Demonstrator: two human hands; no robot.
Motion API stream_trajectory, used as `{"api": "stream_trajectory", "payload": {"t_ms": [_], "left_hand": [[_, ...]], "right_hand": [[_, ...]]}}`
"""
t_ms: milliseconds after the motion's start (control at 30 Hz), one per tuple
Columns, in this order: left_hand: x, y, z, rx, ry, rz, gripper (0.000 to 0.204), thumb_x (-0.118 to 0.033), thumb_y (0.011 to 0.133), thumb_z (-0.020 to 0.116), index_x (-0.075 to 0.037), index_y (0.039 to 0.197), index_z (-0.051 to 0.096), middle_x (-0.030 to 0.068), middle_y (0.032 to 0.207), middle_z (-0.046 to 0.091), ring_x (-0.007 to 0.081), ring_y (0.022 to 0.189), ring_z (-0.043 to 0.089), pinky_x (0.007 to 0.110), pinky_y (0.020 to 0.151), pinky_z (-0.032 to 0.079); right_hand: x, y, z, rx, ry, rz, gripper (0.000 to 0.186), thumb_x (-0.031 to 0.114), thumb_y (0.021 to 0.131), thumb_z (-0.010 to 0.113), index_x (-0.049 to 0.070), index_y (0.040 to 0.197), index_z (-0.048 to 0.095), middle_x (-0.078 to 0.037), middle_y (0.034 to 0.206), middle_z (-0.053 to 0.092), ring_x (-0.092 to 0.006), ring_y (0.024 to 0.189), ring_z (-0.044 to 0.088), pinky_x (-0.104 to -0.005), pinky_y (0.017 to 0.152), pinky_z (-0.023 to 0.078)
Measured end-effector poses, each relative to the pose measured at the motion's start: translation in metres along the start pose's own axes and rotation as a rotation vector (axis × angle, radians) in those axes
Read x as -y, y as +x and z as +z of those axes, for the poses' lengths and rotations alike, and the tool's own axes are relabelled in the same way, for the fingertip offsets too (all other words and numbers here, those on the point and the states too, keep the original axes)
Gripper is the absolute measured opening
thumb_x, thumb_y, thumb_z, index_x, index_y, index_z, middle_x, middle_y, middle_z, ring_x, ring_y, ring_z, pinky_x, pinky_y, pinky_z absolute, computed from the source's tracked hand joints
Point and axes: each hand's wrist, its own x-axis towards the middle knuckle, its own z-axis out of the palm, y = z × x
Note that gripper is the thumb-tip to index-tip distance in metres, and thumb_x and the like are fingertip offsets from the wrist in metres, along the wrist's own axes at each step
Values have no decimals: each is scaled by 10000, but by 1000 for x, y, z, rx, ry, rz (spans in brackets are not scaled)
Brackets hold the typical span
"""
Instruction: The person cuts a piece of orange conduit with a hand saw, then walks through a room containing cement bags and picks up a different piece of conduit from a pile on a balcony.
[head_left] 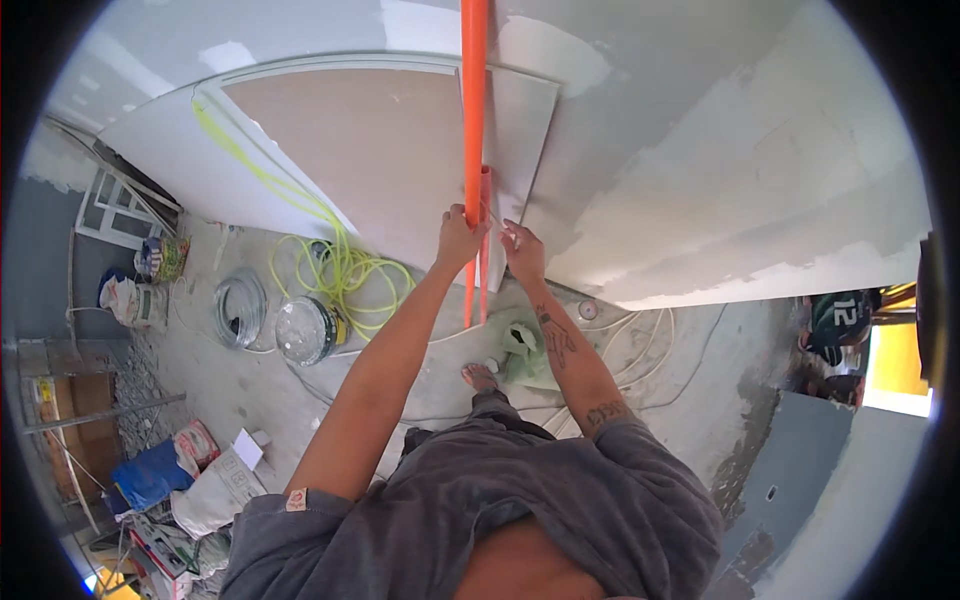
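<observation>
A long orange pipe (474, 110) stands upright in front of me, against the wall boards. My left hand (460, 240) is closed around its lower part. Beside it rises a shorter, paler orange pipe (486, 185). Just to the right, my right hand (523, 250) is raised with its fingertips pinched together. Something thin seems to run from those fingertips toward the pipes, too small to name. Behind the pipes lean large flat boards (350, 130).
A yellow-green hose (345, 260) lies coiled on the floor at left, near a round bucket (304, 330) and a coil of clear tubing (240, 308). By my feet sits a pale green bag (527, 355), with cables (650, 350) to its right. Sacks (215, 490) lie lower left.
</observation>
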Motion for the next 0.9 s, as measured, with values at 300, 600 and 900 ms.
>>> {"api": "stream_trajectory", "payload": {"t_ms": [300, 600, 900], "left_hand": [[68, -73, -20, 89, 116, -223, 671, -354, 774, 699, -20, 1289, 427, 217, 1239, 489, 377, 1174, 488, 460, 968, 423], [249, -516, -126, 302, 266, -1014, 500, -433, 862, 531, 28, 1021, 637, 262, 1056, 628, 411, 996, 599, 516, 854, 469], [217, -849, -116, -1409, -645, -1566, 319, -301, 871, 566, 2, 816, 649, 112, 692, 625, 179, 506, 584, 334, 467, 451]], "right_hand": [[-25, -139, -33, -19, -120, 380, 326, 307, 878, 609, 10, 997, 668, -207, 845, 670, -351, 783, 649, -422, 690, 497], [-158, -337, -28, 875, -790, 505, 447, 414, 929, 483, 7, 976, 663, -233, 928, 646, -432, 862, 614, -513, 729, 470], [-38, -224, 158, 1132, -870, -522, 266, 200, 863, 508, -6, 909, 669, -219, 825, 657, -358, 770, 651, -463, 665, 499]]}}
